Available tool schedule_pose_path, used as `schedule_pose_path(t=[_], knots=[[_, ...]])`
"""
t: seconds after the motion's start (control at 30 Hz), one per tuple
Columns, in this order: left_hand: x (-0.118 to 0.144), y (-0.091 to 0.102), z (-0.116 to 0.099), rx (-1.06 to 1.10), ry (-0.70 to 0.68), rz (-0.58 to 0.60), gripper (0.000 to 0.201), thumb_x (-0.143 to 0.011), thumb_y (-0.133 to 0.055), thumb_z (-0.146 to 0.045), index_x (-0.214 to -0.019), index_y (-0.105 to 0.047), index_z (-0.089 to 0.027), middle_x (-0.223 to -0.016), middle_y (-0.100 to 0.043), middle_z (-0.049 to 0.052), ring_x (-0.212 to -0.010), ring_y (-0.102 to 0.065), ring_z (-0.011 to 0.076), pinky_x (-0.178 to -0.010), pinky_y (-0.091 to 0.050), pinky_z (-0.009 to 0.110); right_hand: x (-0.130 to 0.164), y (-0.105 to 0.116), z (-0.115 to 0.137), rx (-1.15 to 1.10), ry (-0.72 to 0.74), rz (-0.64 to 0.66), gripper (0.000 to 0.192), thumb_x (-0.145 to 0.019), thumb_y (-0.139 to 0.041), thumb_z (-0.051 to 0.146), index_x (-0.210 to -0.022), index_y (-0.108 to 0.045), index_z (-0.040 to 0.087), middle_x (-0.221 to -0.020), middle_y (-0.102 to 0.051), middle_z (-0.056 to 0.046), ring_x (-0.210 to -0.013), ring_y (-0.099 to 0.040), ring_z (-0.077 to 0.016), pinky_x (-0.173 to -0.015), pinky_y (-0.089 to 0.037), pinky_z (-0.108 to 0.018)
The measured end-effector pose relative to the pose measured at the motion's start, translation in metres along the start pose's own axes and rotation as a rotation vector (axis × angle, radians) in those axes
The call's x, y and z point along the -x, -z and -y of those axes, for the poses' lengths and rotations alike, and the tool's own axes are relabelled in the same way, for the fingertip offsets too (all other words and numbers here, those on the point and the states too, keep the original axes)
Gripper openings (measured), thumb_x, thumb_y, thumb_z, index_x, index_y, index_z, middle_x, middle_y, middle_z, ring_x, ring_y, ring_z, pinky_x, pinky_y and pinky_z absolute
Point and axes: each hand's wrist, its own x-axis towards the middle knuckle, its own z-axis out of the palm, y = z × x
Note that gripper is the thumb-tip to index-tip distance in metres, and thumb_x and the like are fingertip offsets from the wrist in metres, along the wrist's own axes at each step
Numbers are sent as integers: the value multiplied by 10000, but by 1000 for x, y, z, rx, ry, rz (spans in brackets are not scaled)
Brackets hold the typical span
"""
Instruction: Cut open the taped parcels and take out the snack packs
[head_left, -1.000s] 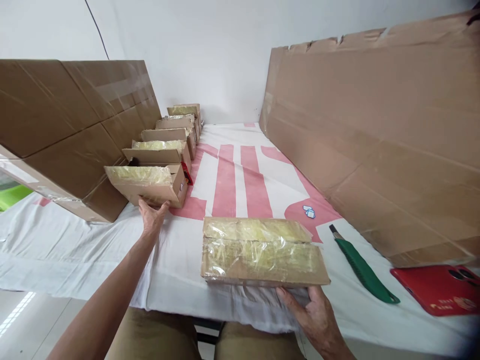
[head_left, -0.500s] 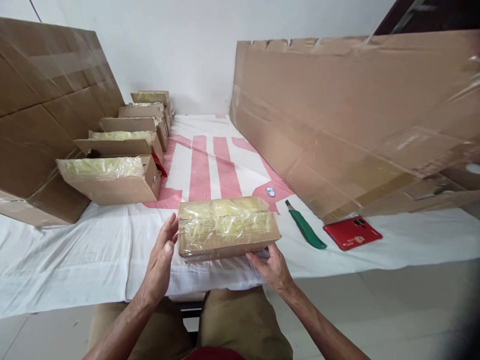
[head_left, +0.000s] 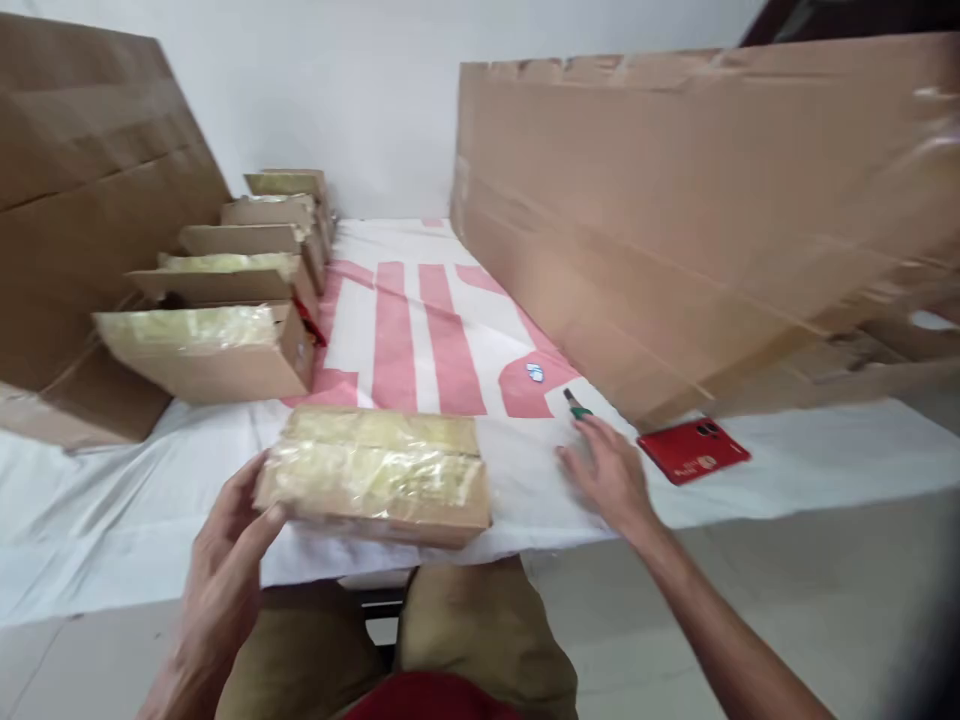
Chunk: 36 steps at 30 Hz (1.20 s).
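A small cardboard box (head_left: 375, 480), its top covered with shiny yellowish tape, lies near the table's front edge. My left hand (head_left: 229, 545) grips its left end, thumb at the near corner and fingers around the far side. Off to the right, my right hand (head_left: 611, 470) lies over a green-handled utility knife (head_left: 579, 408), thumb apart from the fingers. The knife's dark tip and a bit of green show beyond the fingertips; the rest of the handle is hidden under the hand.
Right of the knife lies a red phone (head_left: 694, 450). Small blue-and-white pieces (head_left: 535, 372) rest on the cloth (head_left: 517, 450). Several open boxes (head_left: 217, 365) stand in a row at left. Large cardboard panels rise at left (head_left: 90, 180) and right (head_left: 660, 220).
My right hand has left the box and moved right onto the knife. The box has shifted left and slightly nearer, with my left hand now on its end.
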Motion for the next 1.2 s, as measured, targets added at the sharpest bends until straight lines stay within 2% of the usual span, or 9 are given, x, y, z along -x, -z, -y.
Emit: schedule_pose_path(t=[0.07,0.2,0.33,0.47,0.57,0.63,0.77,0.97,1.2], knots=[[-12,-7,-14,164,23,-42,745,-824,-739,-582,-1477,-577,-264,-1487,-636,105,-1413,-552,401,-1193,-458,574,-24,-6,-19,214,-62,83,509,-978,-501,369,-1344,-646,45,-1462,-594,-320,-1270,-617,-474,-1010,-481,-638],[-34,-10,-32,211,-96,4,657,-847,-756,-539,-1420,-629,-243,-1557,-567,118,-1456,-509,384,-1203,-435,532,-47,-17,-27,361,-56,186,464,-1012,-428,285,-1352,-645,55,-1206,-723,-300,-1089,-692,-445,-908,-497,-578],[-43,-12,-39,89,-228,135,551,-865,-739,-564,-1311,-714,-242,-1658,-455,107,-1545,-394,380,-1262,-341,532,-47,-13,-28,228,-50,162,477,-989,-384,247,-1341,-661,83,-1245,-716,-304,-1131,-696,-425,-922,-513,-538],[-46,-17,-41,-10,-177,224,573,-819,-740,-624,-1220,-744,-214,-1666,-441,140,-1568,-354,400,-1268,-312,562,-46,12,-16,-217,-147,76,498,-954,-452,413,-1354,-662,203,-1131,-782,-186,-1015,-751,-380,-865,-597,-523],[-45,-18,-39,6,-150,226,552,-812,-743,-562,-1235,-726,-207,-1679,-419,150,-1560,-373,391,-1270,-307,554,-48,46,21,-506,-199,171,575,-923,-524,630,-1345,-673,268,-963,-801,-108,-803,-763,-326,-685,-637,-467],[-43,-18,-37,12,-128,222,526,-811,-731,-513,-1237,-720,-204,-1678,-418,154,-1551,-390,388,-1269,-308,554,-50,70,58,-525,-150,279,672,-881,-551,747,-1326,-691,263,-854,-790,-92,-659,-723,-286,-530,-598,-398],[-41,-17,-35,34,-108,234,510,-805,-681,-425,-1264,-707,-204,-1679,-422,136,-1556,-379,388,-1272,-297,560,-54,102,143,-472,176,512,638,-947,-502,755,-1276,-738,261,-713,-725,-35,-578,-672,-218,-467,-541,-308],[-42,-19,-31,116,-97,224,660,-770,-662,-395,-1394,-629,-184,-1627,-480,147,-1510,-430,406,-1263,-303,586,-55,97,237,-205,747,524,387,-1069,-417,313,-1330,-694,241,-1186,-795,-67,-1007,-759,-235,-821,-607,-348],[-41,-20,-27,189,-46,248,717,-776,-660,-351,-1469,-575,-188,-1463,-620,151,-1372,-562,404,-1185,-420,588,-58,86,276,122,787,575,286,-1051,-476,215,-1253,-678,204,-1023,-800,-48,-849,-739,-215,-653,-485,-298]])
